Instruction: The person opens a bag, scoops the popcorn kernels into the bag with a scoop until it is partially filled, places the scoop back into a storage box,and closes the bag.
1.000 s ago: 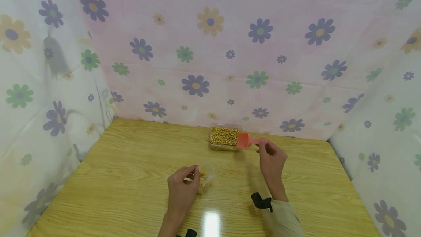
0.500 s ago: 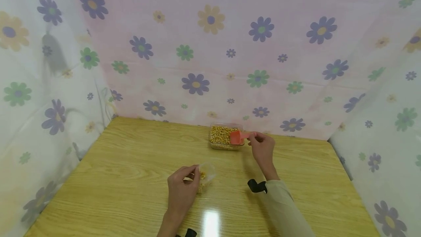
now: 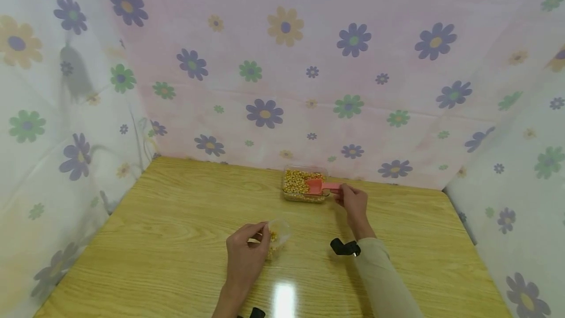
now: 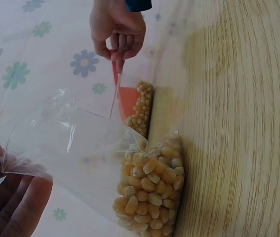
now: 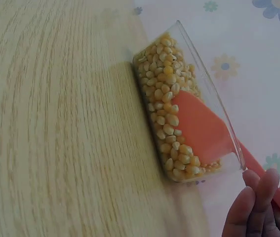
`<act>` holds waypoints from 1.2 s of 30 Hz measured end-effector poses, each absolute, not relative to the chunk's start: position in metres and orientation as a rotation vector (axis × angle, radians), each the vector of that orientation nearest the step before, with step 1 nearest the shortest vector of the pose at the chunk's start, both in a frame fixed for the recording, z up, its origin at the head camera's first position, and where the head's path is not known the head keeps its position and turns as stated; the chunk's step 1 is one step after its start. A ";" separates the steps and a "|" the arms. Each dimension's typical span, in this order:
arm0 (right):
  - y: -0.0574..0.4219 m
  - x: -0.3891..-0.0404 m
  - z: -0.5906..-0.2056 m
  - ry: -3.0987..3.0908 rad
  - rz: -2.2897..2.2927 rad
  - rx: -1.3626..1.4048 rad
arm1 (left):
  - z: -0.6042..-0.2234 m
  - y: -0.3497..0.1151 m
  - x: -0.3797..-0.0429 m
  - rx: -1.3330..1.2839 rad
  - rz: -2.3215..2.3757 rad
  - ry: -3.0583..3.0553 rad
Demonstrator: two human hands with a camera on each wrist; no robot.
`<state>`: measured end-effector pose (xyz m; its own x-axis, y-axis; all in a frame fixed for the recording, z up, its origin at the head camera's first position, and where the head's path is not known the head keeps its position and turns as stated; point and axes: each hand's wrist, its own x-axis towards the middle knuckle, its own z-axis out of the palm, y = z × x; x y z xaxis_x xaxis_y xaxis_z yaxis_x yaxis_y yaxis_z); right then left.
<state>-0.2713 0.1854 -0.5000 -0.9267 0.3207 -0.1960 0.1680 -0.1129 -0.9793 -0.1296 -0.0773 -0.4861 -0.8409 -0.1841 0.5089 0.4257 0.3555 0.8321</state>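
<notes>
My right hand (image 3: 355,206) pinches the handle of a pink-red scoop (image 5: 201,129). The scoop's bowl is sunk among corn kernels (image 3: 295,181) inside a clear rectangular container (image 5: 214,81), its handle leaning over the container's right rim. Nearer the front, my left hand (image 3: 248,249) pinches the upper edge of a clear plastic bag (image 4: 80,143). The bag stands on the table with its mouth spread, and more corn kernels (image 4: 152,192) fill its bottom. In the head view my left hand covers part of the bag.
The wooden table (image 3: 167,229) ends at the back against a flowered cloth (image 3: 300,82), with the container close to that cloth. Flowered cloth also hangs on both sides. A black wrist mount (image 3: 345,247) sits on my right wrist.
My right hand has moved left and carried the scoop from beside the container's right end down into the kernels. My left hand and the bag stay in place.
</notes>
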 end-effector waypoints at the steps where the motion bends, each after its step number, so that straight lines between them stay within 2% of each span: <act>1: 0.186 -0.271 -0.501 -2.003 2.225 -0.566 | -0.486 -0.077 -0.130 -0.209 -1.513 -2.093; 22: 0.186 -0.261 -0.514 -1.641 2.524 -0.726 | -0.489 -0.076 -0.131 -0.224 -1.500 -2.076; 36: 0.188 -0.249 -0.515 -1.167 2.892 -0.617 | -0.488 -0.075 -0.131 -0.209 -1.531 -2.079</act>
